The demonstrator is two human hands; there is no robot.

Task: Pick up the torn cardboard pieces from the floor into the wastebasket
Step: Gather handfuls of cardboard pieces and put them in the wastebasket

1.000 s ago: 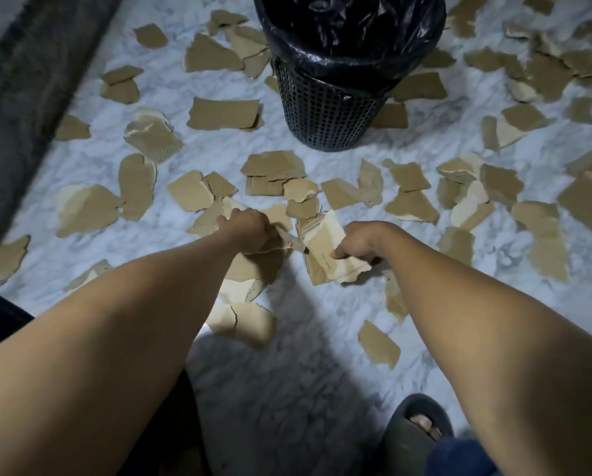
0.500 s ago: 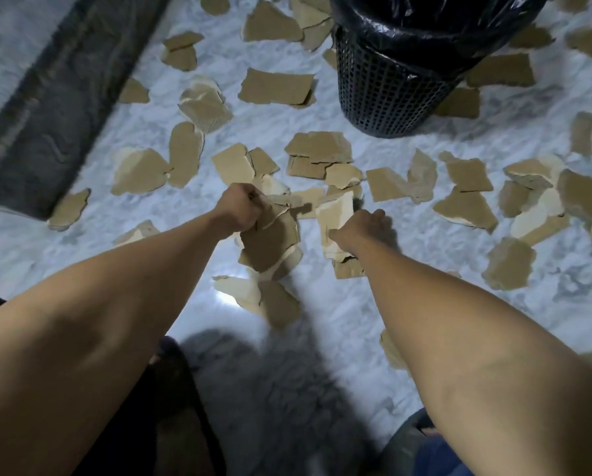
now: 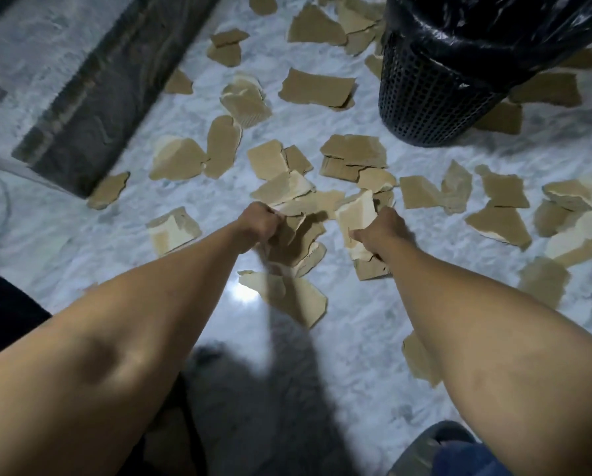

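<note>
Head view: the left hand (image 3: 258, 224), at centre, is curled round a brown bundle of cardboard pieces (image 3: 296, 240) that hangs toward 6 o'clock. The right hand (image 3: 384, 230), at its 3 o'clock, grips a pale stack (image 3: 354, 214). The black-lined wastebasket (image 3: 428, 97) stands at 1 o'clock on the marble floor (image 3: 356, 338). Loose torn pieces (image 3: 317, 87) lie scattered from 9 to 3 o'clock.
</note>
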